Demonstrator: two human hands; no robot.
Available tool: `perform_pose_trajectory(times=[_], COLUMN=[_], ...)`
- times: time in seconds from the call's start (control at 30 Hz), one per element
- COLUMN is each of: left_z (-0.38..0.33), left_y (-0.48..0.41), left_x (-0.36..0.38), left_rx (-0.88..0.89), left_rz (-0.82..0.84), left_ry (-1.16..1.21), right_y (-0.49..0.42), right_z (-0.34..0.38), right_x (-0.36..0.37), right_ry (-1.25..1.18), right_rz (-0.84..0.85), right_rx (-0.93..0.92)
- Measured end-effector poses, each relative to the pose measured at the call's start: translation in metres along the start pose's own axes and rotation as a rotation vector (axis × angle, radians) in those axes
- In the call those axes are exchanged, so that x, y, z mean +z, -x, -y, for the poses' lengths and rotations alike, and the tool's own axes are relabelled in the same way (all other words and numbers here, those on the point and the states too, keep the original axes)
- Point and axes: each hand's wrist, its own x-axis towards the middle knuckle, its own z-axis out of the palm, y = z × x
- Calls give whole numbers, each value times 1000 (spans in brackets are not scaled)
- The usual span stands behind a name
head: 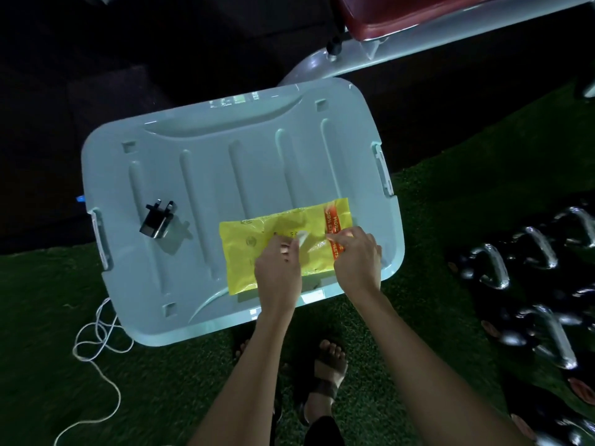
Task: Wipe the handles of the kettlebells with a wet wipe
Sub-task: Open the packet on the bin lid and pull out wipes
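While the wipe pack (249, 252) lies lengthwise left-to-right, left hand (278, 268) pinches its flap (302, 235), right hand (357, 255) grips it.

A gym: rows of kettlebells (528, 275) on green artificial turf (161, 381), beside a red-padded bench (396, 14).

Both my bare forearms reach forward side by side over the near edge of the lid (199, 175), palms down. My left hand (278, 268) pinches a white tab (302, 235) between thumb and fingertips. My right hand (357, 259) sits just beside it, fingers bent, tips down on the yellow pack (244, 249).
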Motion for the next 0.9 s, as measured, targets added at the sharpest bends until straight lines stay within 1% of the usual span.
perform_pose_trajectory(times=[0.03, 0.13, 0.17, 0.23, 0.27, 0.33, 0.37, 0.47, 0.53, 0.63, 0.77, 0.9], left_z=[-2, 3, 4, 7, 9, 11, 12, 16, 15, 14, 13, 10], left_y=[1, 1, -1, -3, -3, -2, -1, -1, 0, 2, -4, -11], left_x=[-6, -25, -31, -42, -46, -51, -52, -53, -53, -55, -57, -59], left_rx=[-101, -359, -465, -643, -689, -716, -717, -729, -739, -752, -780, -788], left_rz=[-60, -289, -353, -446, -462, -465, -464, -464, -431, -376, -352, -303], left_ry=[127, 382, 502, 727, 800, 872, 896, 925, 925, 934, 944, 946], right_y=[0, 2, 4, 8, 11, 16, 19, 29, 31, 28, 21, 19], right_z=[1, 2, 4, 8, 12, 22, 27, 45, 53, 61, 61, 51], right_x=[-1, 1, 2, 4, 5, 9, 12, 23, 32, 40, 46, 51], right_ry=[0, -10, -9, -39, -83, -181, -213, -233, -152, -70, 44, 17], right_rz=[2, 6, -3, -85, -154, -226, -200, 8, 47, 6, -105, -145], right_rx=[3, 5, 7, 2, -16, -102, -153, -212, -211, -198, -271, -315])
